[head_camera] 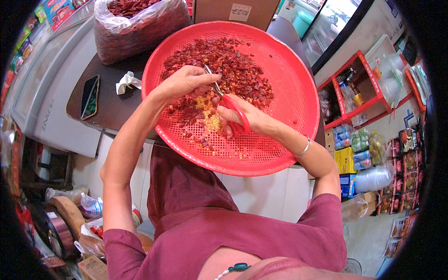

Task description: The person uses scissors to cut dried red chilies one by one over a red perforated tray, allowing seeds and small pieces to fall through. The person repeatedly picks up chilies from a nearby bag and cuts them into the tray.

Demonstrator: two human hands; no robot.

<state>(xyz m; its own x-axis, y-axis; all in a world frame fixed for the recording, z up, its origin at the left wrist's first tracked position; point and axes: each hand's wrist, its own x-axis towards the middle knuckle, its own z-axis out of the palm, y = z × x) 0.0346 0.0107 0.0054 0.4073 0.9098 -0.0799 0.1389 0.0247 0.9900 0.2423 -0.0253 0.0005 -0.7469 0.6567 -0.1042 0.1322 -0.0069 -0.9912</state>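
A pair of red-handled scissors is gripped in my right hand, with the metal blades pointing up and to the left. My left hand is at the blades, thumb and fingers drawn together; whether a chili piece is between them is hidden. Both hands are over a round red plastic sieve tray. Cut dried red chili pieces are spread across its far and left parts. Yellow chili seeds lie in a patch below my hands.
A clear plastic bag of dried chilies and a cardboard box stand behind the tray. On the dark table at left are a phone and a crumpled tissue. Red shelving and packaged goods stand at right.
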